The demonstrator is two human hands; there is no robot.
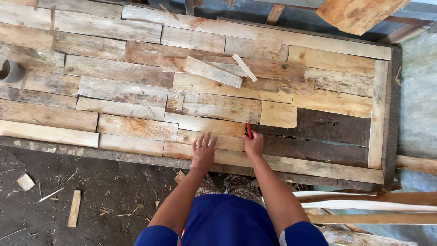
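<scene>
left hand [203,152]: flat, fingers spread | right hand [253,145]: fist closed, gripping

From my remote seat I saw two bare forearms running up the frame, no watch, ring, glove or bandage on either. The left hand [203,154] and the right hand [253,146] were uncovered, nails short. Back from the hands, past the elbows, each arm came out of the short sleeve of a bright blue T-shirt [227,221]; the right sleeve carried a white band at its hem. Just beyond the shirt front, nearer the hands, patterned brown-and-cream cloth [223,186] covered the legs.
</scene>
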